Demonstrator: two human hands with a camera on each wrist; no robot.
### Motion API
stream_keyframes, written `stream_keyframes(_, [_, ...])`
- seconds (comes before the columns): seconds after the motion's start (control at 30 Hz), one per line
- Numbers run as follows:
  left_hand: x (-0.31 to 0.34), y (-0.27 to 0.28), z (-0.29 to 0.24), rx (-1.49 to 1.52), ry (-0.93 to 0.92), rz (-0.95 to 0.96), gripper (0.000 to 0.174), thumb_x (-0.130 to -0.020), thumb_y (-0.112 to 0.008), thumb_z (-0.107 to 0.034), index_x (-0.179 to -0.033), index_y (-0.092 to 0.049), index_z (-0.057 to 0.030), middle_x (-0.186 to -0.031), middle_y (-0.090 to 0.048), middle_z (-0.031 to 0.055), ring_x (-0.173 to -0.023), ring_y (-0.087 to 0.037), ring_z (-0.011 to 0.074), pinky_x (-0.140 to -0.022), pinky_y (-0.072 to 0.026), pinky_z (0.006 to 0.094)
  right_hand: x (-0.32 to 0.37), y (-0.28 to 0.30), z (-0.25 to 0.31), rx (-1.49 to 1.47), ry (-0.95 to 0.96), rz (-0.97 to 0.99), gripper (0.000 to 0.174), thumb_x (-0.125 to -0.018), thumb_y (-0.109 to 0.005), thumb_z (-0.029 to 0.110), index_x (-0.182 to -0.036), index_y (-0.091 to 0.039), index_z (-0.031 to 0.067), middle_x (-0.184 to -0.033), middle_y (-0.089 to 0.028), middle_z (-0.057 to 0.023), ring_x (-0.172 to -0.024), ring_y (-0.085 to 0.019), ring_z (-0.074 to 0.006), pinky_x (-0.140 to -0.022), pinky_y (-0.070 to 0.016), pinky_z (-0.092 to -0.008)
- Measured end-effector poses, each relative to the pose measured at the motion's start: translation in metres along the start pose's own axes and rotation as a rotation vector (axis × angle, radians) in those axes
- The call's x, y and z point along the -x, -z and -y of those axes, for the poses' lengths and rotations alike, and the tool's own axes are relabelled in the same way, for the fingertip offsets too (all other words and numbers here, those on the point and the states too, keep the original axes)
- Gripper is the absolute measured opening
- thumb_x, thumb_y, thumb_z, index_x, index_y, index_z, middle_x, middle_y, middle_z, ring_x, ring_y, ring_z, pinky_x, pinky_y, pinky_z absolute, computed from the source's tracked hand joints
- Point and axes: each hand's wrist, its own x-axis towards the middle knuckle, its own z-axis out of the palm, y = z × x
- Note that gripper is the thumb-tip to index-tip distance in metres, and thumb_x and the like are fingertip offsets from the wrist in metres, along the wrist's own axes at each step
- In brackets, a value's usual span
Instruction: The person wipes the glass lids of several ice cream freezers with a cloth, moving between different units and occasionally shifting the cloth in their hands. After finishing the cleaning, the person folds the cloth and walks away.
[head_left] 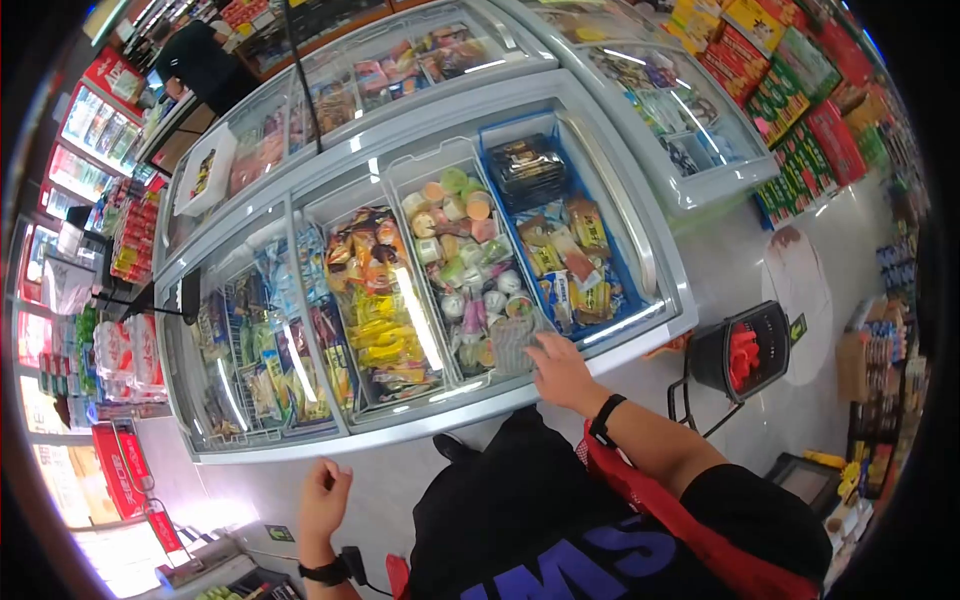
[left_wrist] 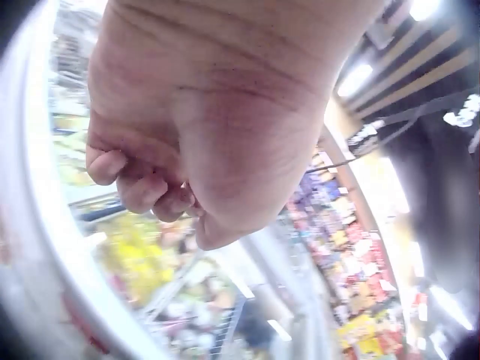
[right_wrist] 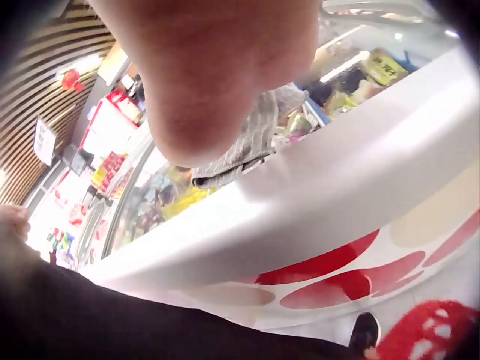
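My right hand [head_left: 562, 374] is at the front edge of a glass-topped chest freezer [head_left: 270, 440], its fingers at a grey striped cloth [head_left: 513, 345]. The cloth lies over the glass, above small ice cream cups [head_left: 470, 207]. From the right wrist view, the same cloth [right_wrist: 247, 146] shows crumpled beyond the palm, and the hand hides part of it. In front of the freezer hangs my left hand [head_left: 325, 497], its fingers loosely curled with nothing in them. The left wrist view shows its palm [left_wrist: 225, 127] and bent fingers close up.
Inside the freezer, yellow packets [head_left: 385, 340] and a blue basket [head_left: 487, 150] sit beside the cups. A black shopping basket [head_left: 712, 362] with red contents stands right of the freezer. Another freezer [head_left: 700, 190] adjoins at the back right. A person [head_left: 195, 55] stands at the far left.
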Motion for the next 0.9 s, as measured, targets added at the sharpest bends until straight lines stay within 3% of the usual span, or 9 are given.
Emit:
stream_keyframes(0.13, [0.021, -0.033, 0.220, -0.168, 0.285, 0.139, 0.029, -0.102, -0.080, -0.025, -0.091, -0.061, -0.0061, -0.077, -0.061, 0.0017, -0.073, -0.058, 0.0144, -0.067, -0.0498, 0.0359, -0.023, -0.029, 0.001, 0.066, 0.342, 0.111, 0.063, -0.098, -0.070, 0.026, -0.153, -0.058, -0.0024, -0.171, -0.044, -0.0224, -0.160, -0.040, -0.0395, -0.132, -0.0313, -0.0517])
stream_keyframes(0.23, [0.046, -0.050, 0.229, -0.502, 0.532, 0.248, 0.037, -0.096, -0.082, -0.038, -0.095, -0.070, -0.0027, -0.088, -0.077, 0.0136, -0.090, -0.076, 0.0227, -0.079, -0.0598, 0.0411, -0.035, -0.050, -0.006, 0.083, 0.422, 0.154, 0.080, -0.102, -0.071, 0.042, -0.163, -0.047, -0.0042, -0.175, -0.039, -0.0251, -0.164, -0.035, -0.0375, -0.135, -0.0272, -0.0503])
stream_keyframes(0.4, [0.101, -0.059, 0.319, -0.528, 0.547, 0.209, 0.038, -0.094, -0.082, -0.037, -0.101, -0.071, -0.0012, -0.088, -0.080, 0.0158, -0.087, -0.081, 0.0269, -0.084, -0.0636, 0.0421, -0.086, 0.022, -0.094, 0.067, -0.159, -0.068, 0.084, -0.107, -0.064, 0.045, -0.168, -0.037, -0.0069, -0.178, -0.031, -0.0300, -0.168, -0.027, -0.0425, -0.137, -0.0220, -0.0540])
stream_keyframes(0.57, [0.099, -0.069, 0.306, -0.348, 0.595, 0.284, 0.033, -0.099, -0.078, -0.033, -0.101, -0.069, -0.0017, -0.084, -0.079, 0.0136, -0.079, -0.079, 0.0268, -0.077, -0.0631, 0.0414, -0.132, 0.017, -0.120, 0.182, -0.322, -0.147, 0.082, -0.109, -0.059, 0.041, -0.169, -0.033, -0.0085, -0.176, -0.035, -0.0318, -0.166, -0.029, -0.0448, -0.135, -0.0212, -0.0611])
stream_keyframes(0.63, [0.081, -0.067, 0.340, -0.514, 0.451, 0.344, 0.031, -0.102, -0.077, -0.031, -0.096, -0.068, -0.0024, -0.079, -0.076, 0.0110, -0.073, -0.075, 0.0222, -0.070, -0.0609, 0.0395, -0.132, 0.014, -0.056, -0.047, -0.091, 0.112, 0.084, -0.108, -0.062, 0.044, -0.169, -0.033, -0.0067, -0.176, -0.035, -0.0302, -0.168, -0.027, -0.0428, -0.136, -0.0200, -0.0583])
stream_keyframes(0.73, [0.023, -0.070, 0.207, -0.618, 0.331, 0.287, 0.045, -0.105, -0.068, -0.043, -0.096, -0.071, 0.0015, -0.084, -0.075, 0.0240, -0.092, -0.077, 0.0439, -0.084, -0.0599, 0.0507, -0.090, -0.055, 0.022, -0.046, 0.285, 0.270, 0.087, -0.102, -0.072, 0.043, -0.167, -0.039, -0.0046, -0.174, -0.040, -0.0259, -0.163, -0.036, -0.0425, -0.136, -0.0241, -0.0554])
stream_keyframes(0.77, [0.014, -0.069, 0.198, -0.574, 0.328, 0.214, 0.047, -0.107, -0.066, -0.043, -0.091, -0.070, 0.0009, -0.082, -0.075, 0.0227, -0.087, -0.077, 0.0396, -0.081, -0.0592, 0.0494, -0.072, -0.074, 0.035, -0.071, 0.426, 0.235, 0.089, -0.099, -0.076, 0.042, -0.166, -0.040, -0.0037, -0.174, -0.042, -0.0251, -0.161, -0.039, -0.0425, -0.135, -0.0262, -0.0547])
stream_keyframes(0.83, [-0.002, -0.065, 0.189, -0.478, 0.313, 0.065, 0.053, -0.111, -0.061, -0.044, -0.082, -0.069, -0.0001, -0.077, -0.074, 0.0202, -0.078, -0.077, 0.0312, -0.073, -0.0577, 0.0469, -0.056, -0.070, 0.028, -0.124, 0.393, 0.263, 0.087, -0.099, -0.076, 0.041, -0.165, -0.043, -0.0030, -0.173, -0.044, -0.0245, -0.160, -0.041, -0.0415, -0.134, -0.0278, -0.0546])
stream_keyframes(0.9, [0.001, -0.059, 0.200, -0.462, 0.399, 0.056, 0.057, -0.113, -0.055, -0.045, -0.081, -0.069, -0.0002, -0.077, -0.073, 0.0233, -0.081, -0.076, 0.0394, -0.077, -0.0569, 0.0515, -0.051, -0.042, -0.002, -0.117, 0.253, 0.263, 0.082, -0.099, -0.076, 0.039, -0.164, -0.047, -0.0015, -0.172, -0.046, -0.0240, -0.160, -0.042, -0.0405, -0.134, -0.0289, -0.0542])
